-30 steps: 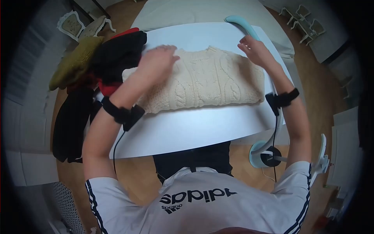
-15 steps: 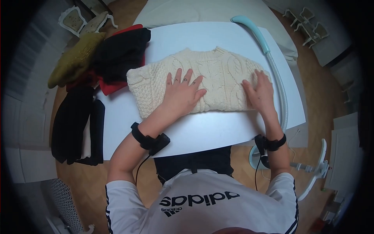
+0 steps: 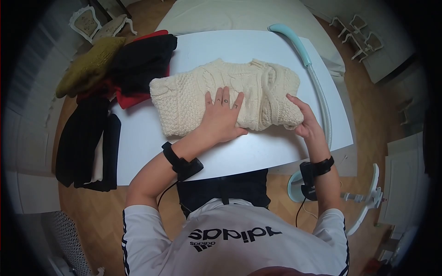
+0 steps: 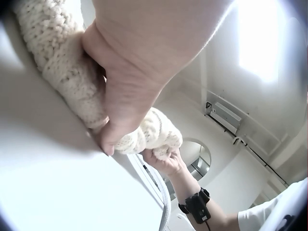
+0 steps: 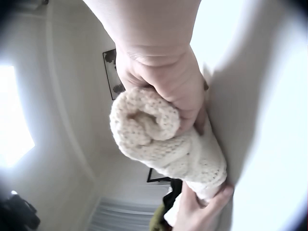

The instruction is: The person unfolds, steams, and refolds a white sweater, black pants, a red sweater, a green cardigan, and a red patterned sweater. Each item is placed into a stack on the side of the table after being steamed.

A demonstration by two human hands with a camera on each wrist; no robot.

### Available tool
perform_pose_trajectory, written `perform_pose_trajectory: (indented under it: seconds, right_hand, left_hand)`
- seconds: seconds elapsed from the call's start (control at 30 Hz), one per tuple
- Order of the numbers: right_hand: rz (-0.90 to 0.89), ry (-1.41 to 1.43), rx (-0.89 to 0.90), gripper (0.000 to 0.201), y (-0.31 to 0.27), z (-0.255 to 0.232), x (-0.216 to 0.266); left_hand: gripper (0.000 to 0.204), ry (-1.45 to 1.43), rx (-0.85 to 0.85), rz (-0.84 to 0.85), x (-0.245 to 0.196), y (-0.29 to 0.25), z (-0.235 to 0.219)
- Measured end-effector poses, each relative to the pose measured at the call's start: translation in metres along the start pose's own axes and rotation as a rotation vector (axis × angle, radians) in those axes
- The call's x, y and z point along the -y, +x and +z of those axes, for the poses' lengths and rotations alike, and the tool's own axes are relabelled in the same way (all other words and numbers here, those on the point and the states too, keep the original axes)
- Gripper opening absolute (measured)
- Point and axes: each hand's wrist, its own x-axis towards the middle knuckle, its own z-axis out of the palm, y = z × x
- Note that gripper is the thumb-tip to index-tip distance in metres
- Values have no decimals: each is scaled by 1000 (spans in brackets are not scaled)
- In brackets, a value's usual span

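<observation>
A cream cable-knit sweater (image 3: 184, 96) lies folded into a wide band across the white table (image 3: 239, 158). My left hand (image 3: 222, 120) rests flat on its middle, fingers spread and pointing away from me, thumb at the near edge. My right hand (image 3: 309, 120) grips the sweater's right end, thumb on top and fingers underneath. That end is raised and bunched into ridges towards the middle. In the right wrist view the held end of the knit (image 5: 144, 120) curls into a loose roll.
Folded black (image 3: 142, 57), red and mustard (image 3: 92, 66) garments are piled at the table's left. More black clothing (image 3: 80, 138) hangs over the left edge. A pale blue curved handle (image 3: 292, 41) with a grey hose (image 3: 322, 96) runs along the right side.
Both hands came down from the sweater's far side onto it. The right hand then took hold of the right end and pushed it inward, while the left stayed pressed on the middle.
</observation>
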Motion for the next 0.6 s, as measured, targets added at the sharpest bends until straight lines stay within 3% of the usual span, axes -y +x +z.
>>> perform_pose_trajectory:
  seconds: [0.1,0.13,0.17,0.2,0.27,0.3,0.33,0.4,0.43,0.5,0.53,0.57,0.6]
  right_hand:
    - [-113,177,63,41,-3,17,-5]
    - [-163,180,109,35,-3,27,-2]
    - [-160,165,115,35,-6,51,2]
    - [-215,184,157,35,-13,78,3]
    - [-313,194,261,37,-27,121,21]
    - [-344,185,309,38,-29,142,26]
    - [-351,179,308,38,-26,158,30]
    - [-339,142,573,40,-13,182,35]
    - [-340,141,573,40,-3,186,31]
    - [-227,44,628,48,16,193,14]
    - [-305,-105,379,52,14,196,-3]
    - [-256,-141,269,59,14,184,-16]
    - [-263,-215,186,60,11,169,-32]
  left_hand:
    - [102,-47,-34,-59,-5,1,0]
    - [98,-189,-134,-65,-4,3,1]
    - [94,-335,-235,-69,-3,4,0]
    - [94,-330,-222,-75,-5,2,-7]
    - [77,-1009,-546,-68,-21,18,-35]
    - [77,-1012,-548,-61,-19,25,-42]
    - [69,-1270,-589,-105,-15,34,-48]
    - [49,-1820,-670,-138,-15,37,-70]
    - [49,-1820,-670,-137,-10,36,-69]
    - [48,-2371,-767,-287,9,28,-60]
    - [49,-2343,-809,-323,18,22,-40]
    - [53,-2310,-832,-495,20,10,-30]
    - [59,-2213,-847,-561,27,-3,-11]
